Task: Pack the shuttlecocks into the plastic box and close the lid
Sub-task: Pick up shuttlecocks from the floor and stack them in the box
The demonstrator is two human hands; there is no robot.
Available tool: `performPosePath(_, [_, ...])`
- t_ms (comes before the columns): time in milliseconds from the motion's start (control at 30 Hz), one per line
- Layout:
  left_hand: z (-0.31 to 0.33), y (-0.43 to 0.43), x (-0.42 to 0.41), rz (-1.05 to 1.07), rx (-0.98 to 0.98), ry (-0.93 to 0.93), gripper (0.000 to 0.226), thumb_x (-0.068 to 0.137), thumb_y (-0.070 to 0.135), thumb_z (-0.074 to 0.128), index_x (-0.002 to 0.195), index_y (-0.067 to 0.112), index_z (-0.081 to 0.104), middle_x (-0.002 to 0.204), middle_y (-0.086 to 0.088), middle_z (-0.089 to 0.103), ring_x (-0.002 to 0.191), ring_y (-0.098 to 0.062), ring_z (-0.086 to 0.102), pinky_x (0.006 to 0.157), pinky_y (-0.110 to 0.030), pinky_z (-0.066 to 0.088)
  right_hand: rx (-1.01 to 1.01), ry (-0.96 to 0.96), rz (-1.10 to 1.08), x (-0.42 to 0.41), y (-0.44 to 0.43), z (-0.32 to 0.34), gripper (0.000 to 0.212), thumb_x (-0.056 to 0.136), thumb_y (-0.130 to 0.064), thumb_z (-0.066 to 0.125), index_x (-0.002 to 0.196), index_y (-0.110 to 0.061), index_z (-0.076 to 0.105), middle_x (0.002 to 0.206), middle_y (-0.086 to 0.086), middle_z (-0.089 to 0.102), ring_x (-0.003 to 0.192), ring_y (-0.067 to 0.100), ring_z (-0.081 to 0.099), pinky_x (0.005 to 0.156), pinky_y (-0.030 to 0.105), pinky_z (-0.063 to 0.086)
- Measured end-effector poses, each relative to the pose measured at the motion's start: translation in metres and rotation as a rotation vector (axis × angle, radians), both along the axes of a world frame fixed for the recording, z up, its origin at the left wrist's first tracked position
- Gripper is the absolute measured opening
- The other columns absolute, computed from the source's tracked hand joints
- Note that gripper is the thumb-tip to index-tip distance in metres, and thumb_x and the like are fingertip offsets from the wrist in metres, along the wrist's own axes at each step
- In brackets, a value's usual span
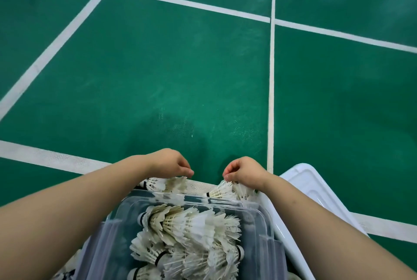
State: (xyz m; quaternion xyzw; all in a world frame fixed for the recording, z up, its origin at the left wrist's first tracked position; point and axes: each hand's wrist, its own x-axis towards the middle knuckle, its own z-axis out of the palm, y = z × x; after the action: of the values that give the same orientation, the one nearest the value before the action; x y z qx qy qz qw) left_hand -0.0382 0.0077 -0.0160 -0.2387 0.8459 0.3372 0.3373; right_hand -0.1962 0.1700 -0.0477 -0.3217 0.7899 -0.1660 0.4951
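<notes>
my left hand and right hand curl fingers round shuttlecocks: feather-light, brittle skirts, so grip softly near the corks.

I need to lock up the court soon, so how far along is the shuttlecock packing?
Done: many packed shuttlecocks already lie in the clear box. In hand: the left hand and right hand each grip loose shuttlecocks beyond its far edge. Left: drop those in, then fit the white lid, lying beside the box.

plastic box: clear, open, holding white shuttlecocks | more beyond it | lid: white, alongside
</notes>
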Motion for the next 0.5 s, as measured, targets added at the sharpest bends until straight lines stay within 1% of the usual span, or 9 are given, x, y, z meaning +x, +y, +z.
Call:
performPosePath(100, [0.002, 0.004, -0.001, -0.045, 0.005, -0.015, 0.035, 0.094, 0.044, 0.047, 0.111, 0.023, 0.068, 0.126, 0.005, 0.063, 0.115, -0.014, 0.056, 0.096, -0.026, 0.04, 0.002, -0.018, -0.025, 0.001, 0.0, 0.004, 0.027, 0.081, -0.004, 0.066, 0.063, -0.024, 0.062, 0.064, -0.007, 0.06, 0.059, 0.005, 0.053, 0.068, 0.021, 0.048])
performPosePath(167, [0.003, 0.007, -0.001, -0.077, 0.008, -0.026, 0.035, 0.095, 0.044, 0.045, 0.107, 0.023, 0.07, 0.125, 0.005, 0.063, 0.114, -0.015, 0.056, 0.097, -0.029, 0.04, -0.016, -0.051, -0.084, 0.001, 0.002, 0.005, 0.028, 0.08, 0.001, 0.063, 0.063, -0.022, 0.062, 0.064, -0.003, 0.06, 0.059, 0.01, 0.052, 0.065, 0.023, 0.046])
performPosePath(233, [0.002, 0.008, -0.001, -0.111, 0.002, -0.037, 0.036, 0.095, 0.044, 0.043, 0.102, 0.022, 0.071, 0.118, 0.003, 0.066, 0.104, -0.016, 0.057, 0.092, -0.029, 0.041, -0.043, -0.087, -0.172, -0.001, 0.003, 0.008, 0.027, 0.079, 0.004, 0.059, 0.063, -0.018, 0.062, 0.064, 0.001, 0.058, 0.06, 0.015, 0.051, 0.065, 0.029, 0.046])
performPosePath(300, [0.0, 0.007, -0.001, -0.138, -0.019, -0.044, 0.038, 0.095, 0.044, 0.042, 0.096, 0.018, 0.071, 0.099, 0.002, 0.067, 0.089, -0.015, 0.054, 0.08, -0.028, 0.04, -0.058, -0.084, -0.202, -0.003, 0.003, 0.012, 0.026, 0.08, 0.002, 0.055, 0.065, -0.018, 0.061, 0.065, 0.001, 0.057, 0.063, 0.018, 0.05, 0.068, 0.032, 0.045])
performPosePath(367, [-0.002, 0.007, 0.0, -0.153, -0.051, -0.044, 0.04, 0.096, 0.043, 0.042, 0.091, 0.015, 0.07, 0.079, 0.003, 0.059, 0.079, -0.015, 0.05, 0.073, -0.027, 0.036, -0.053, -0.034, -0.134, -0.004, 0.002, 0.014, 0.017, 0.084, -0.007, 0.056, 0.074, -0.02, 0.062, 0.07, -0.001, 0.058, 0.068, 0.018, 0.051, 0.071, 0.032, 0.046])
performPosePath(400, [-0.002, 0.006, 0.001, -0.16, -0.067, -0.037, 0.041, 0.096, 0.043, 0.041, 0.091, 0.013, 0.069, 0.077, 0.003, 0.056, 0.078, -0.016, 0.05, 0.072, -0.026, 0.035, -0.043, 0.007, -0.08, -0.004, 0.003, 0.016, 0.006, 0.086, -0.016, 0.058, 0.084, -0.021, 0.061, 0.075, -0.001, 0.059, 0.07, 0.017, 0.053, 0.073, 0.032, 0.046])
performPosePath(433, [-0.002, 0.005, 0.001, -0.163, -0.083, -0.026, 0.041, 0.096, 0.042, 0.041, 0.091, 0.012, 0.068, 0.078, 0.002, 0.056, 0.078, -0.016, 0.05, 0.072, -0.026, 0.036, -0.028, 0.056, -0.023, -0.004, 0.005, 0.017, 0.011, 0.087, -0.027, 0.059, 0.097, -0.023, 0.058, 0.08, 0.0, 0.06, 0.072, 0.017, 0.054, 0.075, 0.031, 0.046])
performPosePath(500, [0.0, 0.003, 0.002, -0.149, -0.119, 0.006, 0.041, 0.097, 0.041, 0.04, 0.094, 0.01, 0.066, 0.083, -0.003, 0.059, 0.079, -0.017, 0.05, 0.073, -0.026, 0.038, -0.011, 0.132, 0.066, -0.004, 0.014, 0.02, 0.039, 0.086, -0.043, 0.059, 0.119, -0.026, 0.046, 0.091, 0.0, 0.061, 0.08, 0.017, 0.057, 0.079, 0.034, 0.046])
